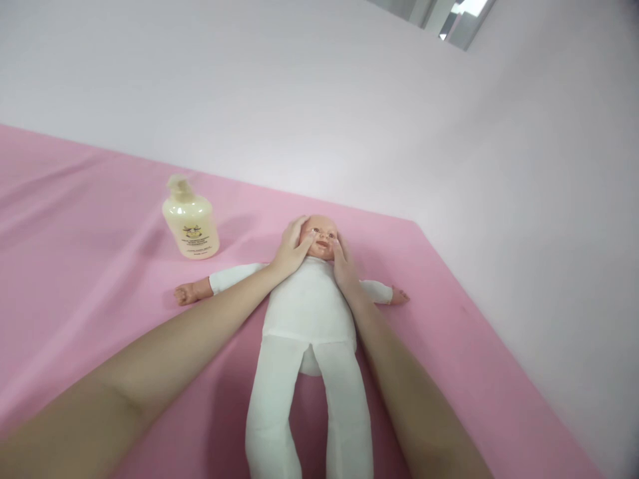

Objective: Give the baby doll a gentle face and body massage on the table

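A baby doll (307, 313) in a white suit lies on its back on the pink sheet (90, 266), arms spread, legs toward me. My left hand (292, 249) cups the left side of the doll's head, thumb lying across its cheek. My right hand (343, 265) rests against the other cheek, fingers flat along the face. Both hands touch the head without lifting it.
A cream pump bottle (190, 223) stands upright on the sheet, left of the doll's head. A pale wall runs behind and along the right edge of the sheet-covered surface (499, 372).
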Demonstrator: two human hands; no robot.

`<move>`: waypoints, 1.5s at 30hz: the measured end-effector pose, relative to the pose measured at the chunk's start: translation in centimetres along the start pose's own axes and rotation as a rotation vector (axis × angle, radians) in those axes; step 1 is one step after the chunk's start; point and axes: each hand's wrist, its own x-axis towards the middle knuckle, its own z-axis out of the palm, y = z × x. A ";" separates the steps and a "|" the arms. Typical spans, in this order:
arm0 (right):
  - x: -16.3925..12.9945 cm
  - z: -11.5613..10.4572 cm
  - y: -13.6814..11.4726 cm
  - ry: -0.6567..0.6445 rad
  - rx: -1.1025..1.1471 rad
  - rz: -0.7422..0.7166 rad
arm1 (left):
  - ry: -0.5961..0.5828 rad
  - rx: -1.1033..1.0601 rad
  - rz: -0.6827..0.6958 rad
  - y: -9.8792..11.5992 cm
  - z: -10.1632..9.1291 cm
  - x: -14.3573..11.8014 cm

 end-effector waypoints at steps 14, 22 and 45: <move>-0.5 0.0 -1.2 -0.015 0.020 -0.013 | -0.003 0.014 0.008 0.1 -0.1 0.0; -0.6 0.0 -1.5 -0.021 0.020 -0.036 | -0.007 0.011 0.004 0.3 -0.2 0.0; -0.4 -0.2 -0.6 -0.003 0.027 0.008 | 0.003 -0.002 -0.001 0.6 0.1 0.0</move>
